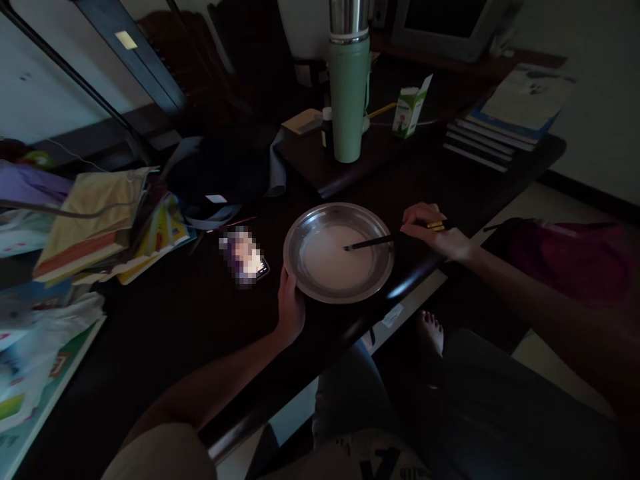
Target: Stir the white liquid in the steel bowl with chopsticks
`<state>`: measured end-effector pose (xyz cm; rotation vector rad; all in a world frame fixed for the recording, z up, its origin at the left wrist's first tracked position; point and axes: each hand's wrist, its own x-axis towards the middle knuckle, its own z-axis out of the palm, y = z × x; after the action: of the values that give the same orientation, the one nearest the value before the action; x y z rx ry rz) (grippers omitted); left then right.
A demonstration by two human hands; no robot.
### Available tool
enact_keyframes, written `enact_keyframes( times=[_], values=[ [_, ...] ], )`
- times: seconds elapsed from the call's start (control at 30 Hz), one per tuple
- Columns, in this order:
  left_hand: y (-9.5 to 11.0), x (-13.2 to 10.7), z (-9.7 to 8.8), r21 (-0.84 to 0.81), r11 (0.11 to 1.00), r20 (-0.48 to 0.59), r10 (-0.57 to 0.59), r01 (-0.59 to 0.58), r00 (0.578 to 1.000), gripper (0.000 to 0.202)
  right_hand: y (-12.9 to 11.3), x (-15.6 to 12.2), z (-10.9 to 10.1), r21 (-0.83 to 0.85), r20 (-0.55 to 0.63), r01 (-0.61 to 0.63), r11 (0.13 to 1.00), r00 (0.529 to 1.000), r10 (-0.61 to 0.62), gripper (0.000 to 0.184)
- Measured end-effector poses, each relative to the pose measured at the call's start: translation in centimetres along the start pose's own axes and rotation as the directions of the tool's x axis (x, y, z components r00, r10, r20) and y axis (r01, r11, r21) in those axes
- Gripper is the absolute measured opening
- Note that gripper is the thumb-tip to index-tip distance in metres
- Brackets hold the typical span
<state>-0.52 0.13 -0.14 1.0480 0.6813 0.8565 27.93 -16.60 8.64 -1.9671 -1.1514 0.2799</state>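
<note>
A round metal bowl with a pale, milky liquid in it rests near the dark table's front edge. My left hand grips the bowl's left rim. To the right of the bowl, my right hand is closed around black chopsticks with gold-coloured ends. Their tips reach over the bowl into the liquid; how deep they go I cannot tell. Left of the bowl lies a phone with its screen lit, partly blurred out.
Behind the bowl stands a tall green thermos, beside a small dark bottle and a green-and-white carton. Stacked books lie at the right and books at the left. A black bag sits behind the phone.
</note>
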Motion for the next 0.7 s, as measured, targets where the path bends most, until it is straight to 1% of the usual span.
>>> enact_keyframes(
  times=[0.07, 0.13, 0.2, 0.27, 0.4, 0.5, 0.6, 0.7],
  values=[
    [0.0, 0.0, 0.0, -0.013, 1.0, 0.006, 0.001, -0.001, 1.0, 0.05, 0.0, -0.5, -0.8, 0.029, 0.073, 0.006, 1.0, 0.997, -0.008, 0.031],
    [0.0, 0.0, 0.0, -0.02, 1.0, 0.007, 0.004, -0.004, 1.0, 0.049, -0.4, -1.1, -1.0, 0.054, 0.149, 0.015, 0.998, 0.989, -0.023, 0.035],
    [0.0, 0.0, 0.0, -0.018, 1.0, 0.005, 0.007, -0.007, 1.0, 0.047, -0.8, -1.7, -0.4, 0.068, 0.204, 0.03, 0.997, 0.978, -0.043, 0.038],
    [0.0, 0.0, 0.1, -0.023, 1.0, -0.001, 0.001, -0.001, 1.0, 0.046, -1.4, -2.1, 0.8, 0.062, 0.229, 0.04, 0.997, 0.972, -0.053, 0.039],
    [0.2, 0.0, 0.2, -0.023, 1.0, -0.015, -0.016, 0.016, 1.0, 0.047, -2.1, -2.0, 3.5, 0.02, 0.187, 0.026, 0.999, 0.982, -0.03, 0.04],
    [0.3, -0.1, 0.2, 0.019, 1.0, -0.007, -0.018, 0.018, 1.0, 0.046, -2.3, -1.3, 4.5, -0.027, 0.128, -0.006, 1.0, 0.992, 0.009, 0.038],
    [0.3, -0.1, 0.1, 0.048, 0.999, 0.006, -0.014, 0.014, 1.0, 0.046, -1.8, -0.5, 4.4, -0.058, 0.042, -0.034, 0.998, 0.998, 0.036, 0.034],
    [0.2, -0.1, 0.2, 0.058, 0.998, -0.006, -0.013, 0.014, 1.0, 0.046, -0.9, 0.1, 3.3, -0.066, -0.039, -0.046, 0.997, 0.998, 0.044, 0.03]
  ],
)
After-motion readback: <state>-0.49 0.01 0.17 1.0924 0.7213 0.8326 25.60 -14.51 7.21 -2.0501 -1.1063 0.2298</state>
